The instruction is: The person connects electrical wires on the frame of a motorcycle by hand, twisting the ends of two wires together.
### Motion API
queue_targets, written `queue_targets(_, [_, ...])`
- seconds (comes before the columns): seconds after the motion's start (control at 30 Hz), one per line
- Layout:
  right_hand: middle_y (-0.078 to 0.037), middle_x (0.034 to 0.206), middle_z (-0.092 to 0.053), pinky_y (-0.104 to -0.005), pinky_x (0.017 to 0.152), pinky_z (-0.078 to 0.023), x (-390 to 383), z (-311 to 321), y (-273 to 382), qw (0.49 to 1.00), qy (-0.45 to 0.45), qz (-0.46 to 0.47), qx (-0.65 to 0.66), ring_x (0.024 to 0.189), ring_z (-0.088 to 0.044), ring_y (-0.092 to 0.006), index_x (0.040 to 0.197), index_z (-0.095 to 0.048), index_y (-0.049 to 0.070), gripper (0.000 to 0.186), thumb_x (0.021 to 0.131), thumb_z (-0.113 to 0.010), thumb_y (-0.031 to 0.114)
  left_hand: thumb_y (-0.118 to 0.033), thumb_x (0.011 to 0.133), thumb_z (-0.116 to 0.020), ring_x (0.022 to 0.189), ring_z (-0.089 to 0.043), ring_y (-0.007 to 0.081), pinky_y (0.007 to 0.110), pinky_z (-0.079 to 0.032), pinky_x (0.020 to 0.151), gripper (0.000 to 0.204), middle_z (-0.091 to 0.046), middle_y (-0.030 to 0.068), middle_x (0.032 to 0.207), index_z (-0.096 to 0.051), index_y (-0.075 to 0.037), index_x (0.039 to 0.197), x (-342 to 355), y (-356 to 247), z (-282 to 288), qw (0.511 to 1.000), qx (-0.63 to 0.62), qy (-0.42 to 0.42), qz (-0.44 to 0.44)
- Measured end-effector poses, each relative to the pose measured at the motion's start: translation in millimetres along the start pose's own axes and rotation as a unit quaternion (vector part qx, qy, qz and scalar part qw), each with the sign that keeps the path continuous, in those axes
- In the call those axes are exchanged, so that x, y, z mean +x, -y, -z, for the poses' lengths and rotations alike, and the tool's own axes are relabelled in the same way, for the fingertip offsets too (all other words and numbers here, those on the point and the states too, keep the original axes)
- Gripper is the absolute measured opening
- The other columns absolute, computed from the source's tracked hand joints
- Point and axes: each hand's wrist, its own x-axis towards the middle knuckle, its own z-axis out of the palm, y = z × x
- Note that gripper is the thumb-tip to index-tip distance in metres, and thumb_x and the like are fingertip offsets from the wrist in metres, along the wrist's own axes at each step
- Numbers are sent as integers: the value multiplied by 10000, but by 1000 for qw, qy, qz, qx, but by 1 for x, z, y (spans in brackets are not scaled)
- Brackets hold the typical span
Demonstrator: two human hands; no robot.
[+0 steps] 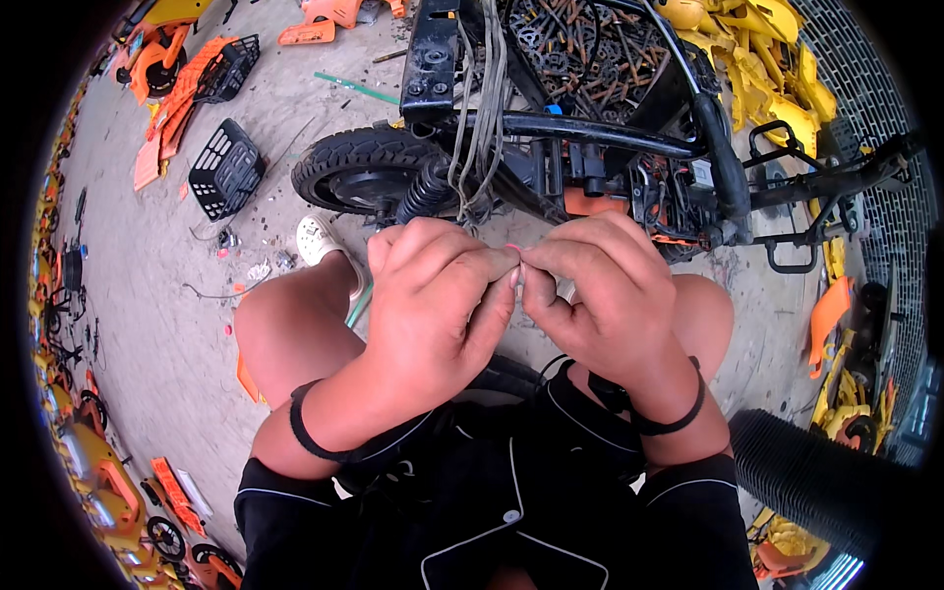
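My left hand [433, 300] and my right hand [590, 290] meet fingertip to fingertip over my knees. Both pinch a small pale piece [518, 278] between thumbs and forefingers; what it is I cannot tell. A bundle of grey cables [479, 108] hangs down from the stripped black scooter frame [590, 128] just beyond my hands. Its rear wheel [359, 169] stands to the left, next to a black coil spring [425, 192]. A black band sits on each wrist.
A basket of rusty bolts and parts [580, 49] rests on the frame. Black plastic baskets [226, 167] and orange panels [167, 108] lie on the concrete at left. Yellow panels [767, 59] pile at upper right. A black corrugated hose [816, 472] lies at lower right.
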Motion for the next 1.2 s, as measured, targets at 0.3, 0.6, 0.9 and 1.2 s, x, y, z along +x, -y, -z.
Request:
queue_targets(0.3, [-101, 912, -708, -343, 685, -572, -2, 7, 1, 987, 38, -116, 108, 784, -692, -281, 928, -724, 47, 197, 758, -807, -8, -57, 784, -811, 890, -622, 223, 367, -387, 827, 207, -689, 23, 885, -749, -96, 978, 1, 0, 2, 997, -66, 18, 30])
queue_targets(0.6, [-93, 935, -726, -352, 714, -575, -1, 9, 0, 982, 40, -135, 125, 813, -703, -274, 996, -759, 61, 205, 806, -818, 14, -75, 855, -793, 905, -633, 235, 361, -402, 859, 176, -710, 36, 929, -760, -88, 1027, -1, 0, 3, 991, -98, 27, 89])
queue_targets(0.9, [-85, 922, -718, -362, 692, -558, -1, 2, -2, 998, 17, -50, 38, 801, -685, -273, 973, -741, 42, 220, 774, -824, -5, -81, 838, -808, 899, -636, 232, 390, -383, 852, 189, -720, 26, 939, -737, -85, 1014, -3, 3, -6, 1000, 2, 1, 26])
queue_targets(1.2, [-96, 905, -718, -338, 695, -542, -3, -1, 1, 997, -2, -60, 40, 787, -672, -249, 953, -762, 33, 236, 738, -833, -36, -61, 821, -796, 917, -639, 226, 392, -371, 851, 221, -727, 26, 961, -720, -70, 1028, -3, 2, -7, 1000, 19, -3, 3])
